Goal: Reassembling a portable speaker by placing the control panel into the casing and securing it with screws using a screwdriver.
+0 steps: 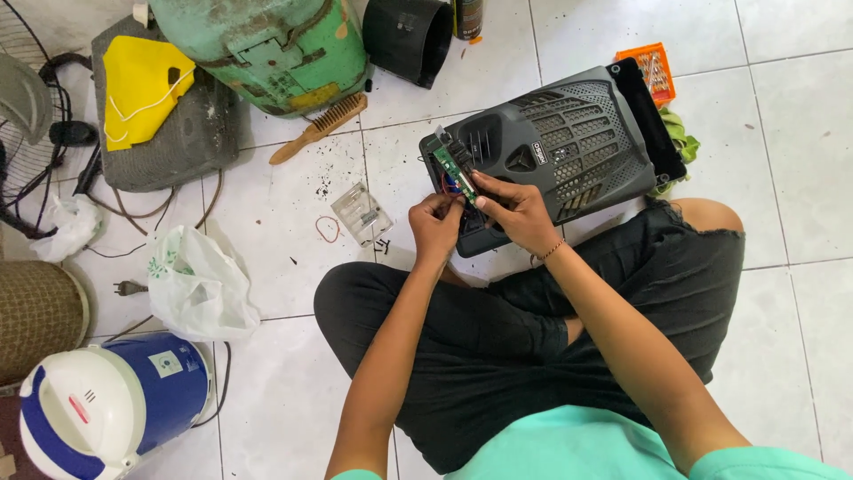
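Observation:
I sit cross-legged on a white tiled floor with a dark grey plastic speaker housing lying in front of my knees. A small green circuit board stands at its left end, with red wires under it. My left hand pinches at the board's lower edge. My right hand grips the board from the right, thumb and fingers on it. The two hands touch each other over the housing's near corner.
A clear plastic bag of small parts, a red rubber band and loose screws lie left of my hands. A wooden brush, green tank, black tube, orange bit case, white bag and blue-white appliance surround me.

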